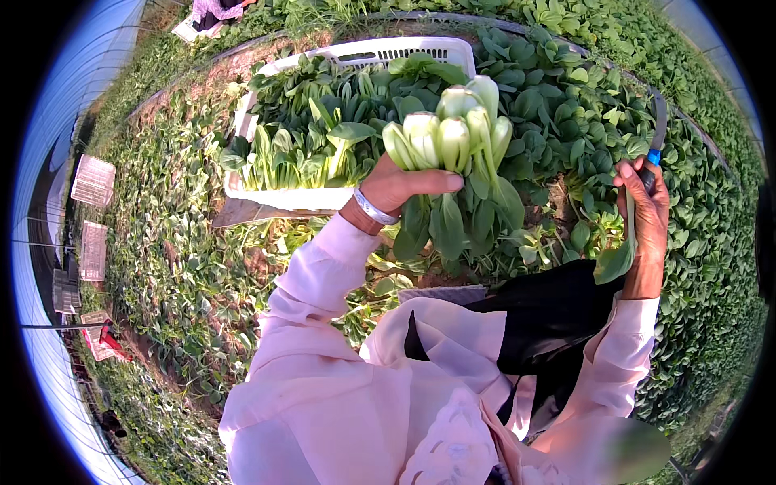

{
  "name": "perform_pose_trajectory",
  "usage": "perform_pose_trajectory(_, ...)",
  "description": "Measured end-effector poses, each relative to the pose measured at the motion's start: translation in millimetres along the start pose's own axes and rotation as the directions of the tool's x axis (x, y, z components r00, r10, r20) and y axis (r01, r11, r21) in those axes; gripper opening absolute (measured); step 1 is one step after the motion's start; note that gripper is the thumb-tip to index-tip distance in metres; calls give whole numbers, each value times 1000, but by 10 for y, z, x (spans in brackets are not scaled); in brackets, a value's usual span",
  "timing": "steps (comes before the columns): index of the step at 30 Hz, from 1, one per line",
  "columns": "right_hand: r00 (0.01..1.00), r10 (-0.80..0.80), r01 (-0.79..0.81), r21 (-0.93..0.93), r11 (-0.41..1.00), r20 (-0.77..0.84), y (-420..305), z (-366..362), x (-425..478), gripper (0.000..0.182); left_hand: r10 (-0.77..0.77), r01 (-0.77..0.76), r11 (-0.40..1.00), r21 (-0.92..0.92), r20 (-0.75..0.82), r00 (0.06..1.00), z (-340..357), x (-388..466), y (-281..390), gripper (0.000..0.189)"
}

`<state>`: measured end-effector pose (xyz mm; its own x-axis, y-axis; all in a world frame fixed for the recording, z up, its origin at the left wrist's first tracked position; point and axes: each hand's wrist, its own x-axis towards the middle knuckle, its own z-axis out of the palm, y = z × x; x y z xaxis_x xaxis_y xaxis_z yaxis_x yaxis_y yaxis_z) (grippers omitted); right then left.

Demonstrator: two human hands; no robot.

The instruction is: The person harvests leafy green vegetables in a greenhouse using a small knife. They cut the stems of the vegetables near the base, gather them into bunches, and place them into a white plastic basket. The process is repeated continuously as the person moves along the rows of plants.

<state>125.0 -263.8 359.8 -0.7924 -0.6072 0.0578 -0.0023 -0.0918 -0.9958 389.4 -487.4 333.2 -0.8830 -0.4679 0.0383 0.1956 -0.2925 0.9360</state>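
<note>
My left hand (403, 187), with a bracelet at the wrist, is closed round a bunch of bok choy (451, 136). The pale cut bases point up and the leaves hang below the fingers. To the right, my right hand (645, 194) grips the dark handle of a curved-bladed sickle knife (658, 124), its blade upward. A single bok choy leaf (613, 262) hangs from the same hand. Behind my left hand a white plastic crate (291, 199) holds rows of bok choy (303, 145), and the held bunch overlaps its right side.
Dense bok choy plants (545, 109) grow right of the crate. Trimmed leaves (388, 282) litter the soil before me. A dark hose (473, 19) crosses behind the crate. Several crates (94, 180) stand far left beside the plastic greenhouse wall. Another person (212, 12) sits at top left.
</note>
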Motion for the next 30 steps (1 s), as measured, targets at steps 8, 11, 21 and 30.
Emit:
perform_pose_trajectory(8, 997, -32, -8, -514, 858, -68, 332, -317, -48, 46, 227, -184, 973, 143, -416, 881, -823, -59, 726, 45)
perform_pose_trajectory(11, 989, -77, 40, -278, 960, -124, 0, -84, -112, 52, 189, -78, 969, 233, -505, 842, -1092, 128, 941, 48)
perform_pose_trajectory(21, 961, 243, -225, 139, 964, -132, 226, -187, -173, 23, 14, 143, 965, 221, -583, 813, -1778, 1308, 830, 30)
perform_pose_trajectory(30, 945, 320, -305, 174, 936, -67, 291, -167, -57, 27, -181, 506, 757, 414, -611, 770, -2307, 1716, 1147, 38)
